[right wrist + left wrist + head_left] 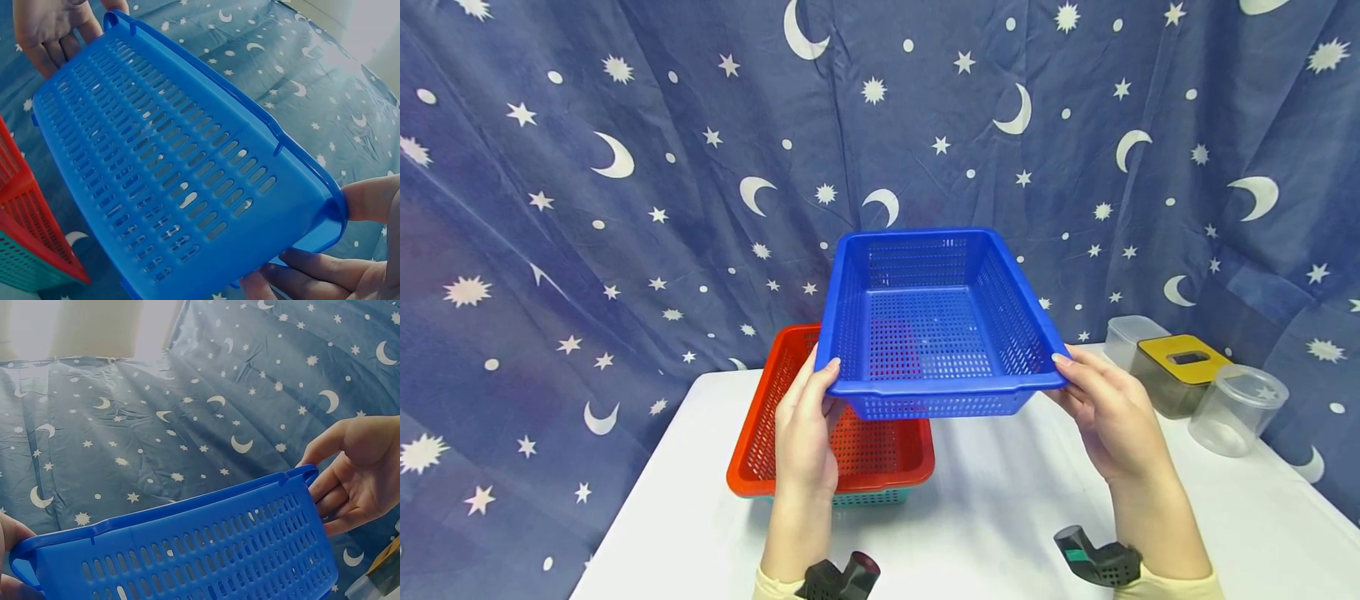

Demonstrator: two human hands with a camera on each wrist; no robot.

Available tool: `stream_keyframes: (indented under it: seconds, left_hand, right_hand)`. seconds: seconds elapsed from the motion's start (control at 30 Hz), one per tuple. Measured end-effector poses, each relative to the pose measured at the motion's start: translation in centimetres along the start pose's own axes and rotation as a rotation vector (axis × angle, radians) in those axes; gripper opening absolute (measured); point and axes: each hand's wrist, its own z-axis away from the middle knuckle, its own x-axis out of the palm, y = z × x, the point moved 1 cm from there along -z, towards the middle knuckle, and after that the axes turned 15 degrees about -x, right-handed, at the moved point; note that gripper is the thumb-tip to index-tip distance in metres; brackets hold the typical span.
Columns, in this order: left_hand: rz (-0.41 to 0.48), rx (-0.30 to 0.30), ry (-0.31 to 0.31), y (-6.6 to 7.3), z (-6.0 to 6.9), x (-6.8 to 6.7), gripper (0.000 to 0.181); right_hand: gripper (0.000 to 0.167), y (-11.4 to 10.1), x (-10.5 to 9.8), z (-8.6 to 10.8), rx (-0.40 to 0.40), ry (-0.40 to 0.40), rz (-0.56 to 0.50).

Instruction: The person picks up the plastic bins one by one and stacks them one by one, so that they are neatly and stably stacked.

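A blue perforated plastic basket (943, 386) is held up above the table, its inside facing me with nothing in it. My left hand (805, 433) grips its near left corner, thumb over the rim and fingers underneath. On the near right corner my right hand (1112, 408) pinches the rim the same way. In the right wrist view the right fingers (306, 275) lie under the basket's edge. Below and to the left, a red basket (883, 481) sits nested in a green one (872, 498), partly hidden by my left hand and the blue basket.
At the table's right side stand a clear lidded container (1127, 333), a dark box with a yellow lid (1172, 379) and a clear round jar (1228, 421). The white table (677, 500) ends at a blue curtain (700, 208) with moons and stars.
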Motion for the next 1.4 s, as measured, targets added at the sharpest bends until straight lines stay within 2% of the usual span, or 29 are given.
stream_keyframes:
  seconds: [0.37,0.87,1.4]
  left_hand:
    - [0.002,-0.039,-0.008,0.16,-0.23,-0.57,0.045]
    - [0.010,-0.002,-0.011,0.46,-0.08,-0.45,0.044]
    - [0.042,0.020,0.017,0.66,0.07,-0.79,0.044]
  right_hand:
    - [0.020,0.23,0.30,0.06,0.002,0.003,0.002]
    - [0.023,0.29,0.32,0.16,-0.012,0.015,-0.078]
    - [0.024,0.49,0.82,0.20,-0.017,0.000,-0.068]
